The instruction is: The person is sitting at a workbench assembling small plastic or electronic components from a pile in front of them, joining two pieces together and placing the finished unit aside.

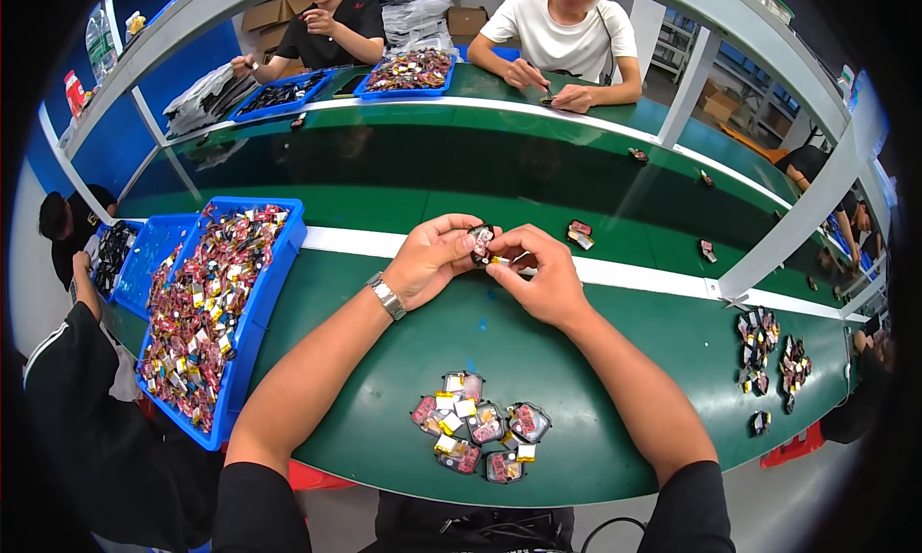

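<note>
My left hand [434,258] and my right hand [536,272] meet above the green table [403,390], both pinching one small dark electronic part [481,243] with a yellow tab between the fingertips. A metal watch sits on my left wrist. Near the table's front edge lies a pile of several similar small parts [477,435], dark and reddish with yellow and white tabs. To my left a blue bin [273,270] is full of the same kind of parts.
A green conveyor belt [461,183] runs past beyond a white stripe, carrying a few single parts [579,233]. Two people sit opposite with blue trays [408,74]. A person in black sits at my left. More parts [768,346] lie at the right.
</note>
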`<action>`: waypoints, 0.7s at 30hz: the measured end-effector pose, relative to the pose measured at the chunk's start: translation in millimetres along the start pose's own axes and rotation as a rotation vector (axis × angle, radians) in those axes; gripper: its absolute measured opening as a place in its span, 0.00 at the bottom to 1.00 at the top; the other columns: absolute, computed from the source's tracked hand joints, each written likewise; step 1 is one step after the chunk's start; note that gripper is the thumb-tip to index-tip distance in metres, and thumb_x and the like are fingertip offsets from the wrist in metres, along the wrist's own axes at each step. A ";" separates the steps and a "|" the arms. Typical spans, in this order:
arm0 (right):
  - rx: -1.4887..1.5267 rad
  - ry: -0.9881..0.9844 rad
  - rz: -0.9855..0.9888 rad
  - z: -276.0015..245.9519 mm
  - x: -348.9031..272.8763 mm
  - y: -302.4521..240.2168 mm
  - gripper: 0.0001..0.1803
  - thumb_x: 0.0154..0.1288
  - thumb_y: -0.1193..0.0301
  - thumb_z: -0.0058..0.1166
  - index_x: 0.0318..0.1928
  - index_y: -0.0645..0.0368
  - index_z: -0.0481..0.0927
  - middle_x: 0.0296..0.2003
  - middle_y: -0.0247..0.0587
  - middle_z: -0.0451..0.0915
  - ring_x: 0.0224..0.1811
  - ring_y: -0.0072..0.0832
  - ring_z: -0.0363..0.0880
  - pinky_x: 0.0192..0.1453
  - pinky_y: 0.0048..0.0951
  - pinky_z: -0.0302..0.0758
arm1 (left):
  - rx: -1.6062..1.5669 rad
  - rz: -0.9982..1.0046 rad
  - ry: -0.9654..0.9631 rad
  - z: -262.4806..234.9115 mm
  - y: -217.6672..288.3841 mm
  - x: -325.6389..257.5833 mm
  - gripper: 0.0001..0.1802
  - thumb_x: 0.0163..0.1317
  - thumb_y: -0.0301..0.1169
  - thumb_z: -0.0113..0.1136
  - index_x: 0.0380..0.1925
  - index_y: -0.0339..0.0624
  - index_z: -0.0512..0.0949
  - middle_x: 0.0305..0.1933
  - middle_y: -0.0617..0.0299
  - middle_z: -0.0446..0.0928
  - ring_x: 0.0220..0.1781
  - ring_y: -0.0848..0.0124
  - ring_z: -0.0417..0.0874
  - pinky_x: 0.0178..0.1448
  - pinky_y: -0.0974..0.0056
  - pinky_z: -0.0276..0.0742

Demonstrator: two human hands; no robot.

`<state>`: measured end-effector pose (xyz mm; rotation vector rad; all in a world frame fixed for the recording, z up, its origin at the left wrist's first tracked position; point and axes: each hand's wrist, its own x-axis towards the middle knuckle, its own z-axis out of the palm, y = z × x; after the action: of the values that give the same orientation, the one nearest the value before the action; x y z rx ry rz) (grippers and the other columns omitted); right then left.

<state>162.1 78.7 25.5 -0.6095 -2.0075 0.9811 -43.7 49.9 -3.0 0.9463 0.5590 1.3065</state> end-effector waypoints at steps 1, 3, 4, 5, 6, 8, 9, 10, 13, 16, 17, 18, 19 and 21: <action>0.001 0.000 0.000 -1.4 0.1 1.7 0.12 0.57 0.78 0.64 0.43 0.62 0.81 0.41 0.36 0.79 0.39 0.22 0.79 0.42 0.24 0.79 | 0.001 -0.020 -0.008 0.2 0.3 0.5 0.21 0.65 0.29 0.63 0.56 0.36 0.70 0.55 0.50 0.78 0.55 0.66 0.81 0.62 0.57 0.78; -0.122 -0.014 -0.057 -4.5 -0.2 4.1 0.13 0.57 0.78 0.64 0.44 0.60 0.82 0.41 0.37 0.79 0.37 0.24 0.79 0.39 0.27 0.78 | 0.017 -0.033 -0.008 3.9 0.9 -1.4 0.21 0.66 0.30 0.62 0.56 0.35 0.71 0.55 0.51 0.79 0.55 0.66 0.81 0.62 0.57 0.78; -0.122 -0.011 -0.054 -5.1 0.3 4.7 0.13 0.57 0.78 0.64 0.44 0.60 0.82 0.41 0.37 0.79 0.37 0.24 0.79 0.39 0.27 0.78 | 0.032 -0.046 -0.009 6.2 1.0 -2.3 0.20 0.67 0.30 0.61 0.56 0.35 0.72 0.54 0.51 0.79 0.55 0.66 0.81 0.61 0.58 0.79; -0.240 0.002 -0.148 -5.6 1.2 4.9 0.13 0.56 0.78 0.64 0.44 0.59 0.82 0.39 0.37 0.79 0.37 0.26 0.78 0.38 0.28 0.78 | 0.032 -0.049 -0.011 7.1 0.8 -2.4 0.20 0.67 0.30 0.61 0.56 0.35 0.72 0.54 0.51 0.79 0.55 0.66 0.81 0.61 0.58 0.79; -0.359 0.015 -0.242 -5.4 1.6 5.0 0.14 0.56 0.78 0.64 0.45 0.57 0.83 0.38 0.37 0.78 0.36 0.28 0.78 0.38 0.29 0.78 | 0.056 -0.056 -0.003 7.2 0.8 -2.6 0.20 0.67 0.31 0.61 0.57 0.35 0.71 0.54 0.52 0.79 0.54 0.66 0.81 0.60 0.58 0.80; -0.457 0.035 -0.295 -3.8 1.0 0.7 0.15 0.56 0.77 0.64 0.45 0.56 0.83 0.37 0.37 0.77 0.37 0.30 0.78 0.38 0.30 0.78 | 0.081 -0.066 0.001 9.4 1.3 -2.9 0.21 0.68 0.31 0.60 0.57 0.34 0.71 0.54 0.52 0.79 0.54 0.66 0.82 0.59 0.59 0.81; -0.554 0.051 -0.350 -3.7 0.8 -0.6 0.15 0.55 0.77 0.65 0.45 0.54 0.83 0.36 0.37 0.76 0.37 0.32 0.77 0.38 0.31 0.78 | 0.110 -0.078 0.023 11.5 2.1 -3.2 0.21 0.68 0.32 0.60 0.58 0.35 0.70 0.54 0.53 0.79 0.54 0.66 0.82 0.60 0.56 0.81; -0.555 0.055 -0.349 -4.4 0.7 -0.4 0.15 0.55 0.77 0.65 0.45 0.54 0.83 0.36 0.37 0.76 0.37 0.32 0.77 0.38 0.31 0.78 | 0.138 -0.090 0.045 12.9 2.2 -3.3 0.22 0.68 0.32 0.59 0.58 0.35 0.70 0.54 0.54 0.78 0.54 0.65 0.82 0.61 0.54 0.81; -0.637 0.048 -0.387 -8.1 1.1 -0.2 0.15 0.54 0.76 0.65 0.44 0.54 0.83 0.36 0.35 0.75 0.40 0.32 0.77 0.39 0.33 0.78 | 0.121 -0.092 0.037 14.6 2.1 -2.6 0.22 0.68 0.32 0.59 0.59 0.35 0.69 0.54 0.54 0.78 0.55 0.65 0.81 0.63 0.54 0.80; -0.693 0.010 -0.408 -11.2 2.9 1.0 0.15 0.52 0.77 0.65 0.43 0.54 0.83 0.40 0.36 0.75 0.41 0.33 0.77 0.41 0.33 0.78 | 0.184 -0.099 0.046 14.2 0.1 -3.0 0.20 0.69 0.31 0.57 0.58 0.34 0.69 0.57 0.52 0.77 0.57 0.64 0.81 0.63 0.53 0.80; -0.699 0.015 -0.444 -11.0 3.9 1.3 0.13 0.53 0.76 0.63 0.41 0.53 0.82 0.40 0.35 0.75 0.42 0.33 0.77 0.43 0.34 0.77 | 0.187 -0.099 0.042 15.2 0.0 -3.1 0.20 0.69 0.31 0.57 0.58 0.34 0.69 0.57 0.52 0.77 0.57 0.64 0.81 0.63 0.53 0.80; -0.706 0.020 -0.480 -11.4 4.5 1.8 0.11 0.53 0.75 0.61 0.40 0.53 0.81 0.41 0.35 0.75 0.44 0.33 0.76 0.44 0.35 0.77 | 0.204 -0.093 0.050 16.4 -0.1 -2.9 0.19 0.70 0.30 0.56 0.58 0.34 0.69 0.57 0.52 0.76 0.58 0.63 0.80 0.63 0.53 0.80; -0.708 0.025 -0.480 -12.1 4.6 2.6 0.11 0.53 0.75 0.61 0.40 0.53 0.81 0.41 0.35 0.75 0.44 0.33 0.76 0.44 0.35 0.77 | 0.220 -0.087 0.058 17.6 -0.2 -2.7 0.19 0.70 0.29 0.55 0.58 0.33 0.69 0.58 0.51 0.76 0.59 0.63 0.80 0.63 0.53 0.80; -0.715 -0.005 -0.525 -13.0 4.6 3.6 0.10 0.53 0.75 0.60 0.38 0.53 0.81 0.44 0.36 0.75 0.46 0.33 0.76 0.47 0.35 0.76 | 0.244 -0.084 0.053 19.4 -0.8 -2.7 0.17 0.71 0.28 0.52 0.57 0.33 0.69 0.59 0.50 0.75 0.59 0.62 0.80 0.63 0.53 0.79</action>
<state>170.5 89.5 29.5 -0.3938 -2.3373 -0.0646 -28.2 42.2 6.2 1.0778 0.8048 1.2084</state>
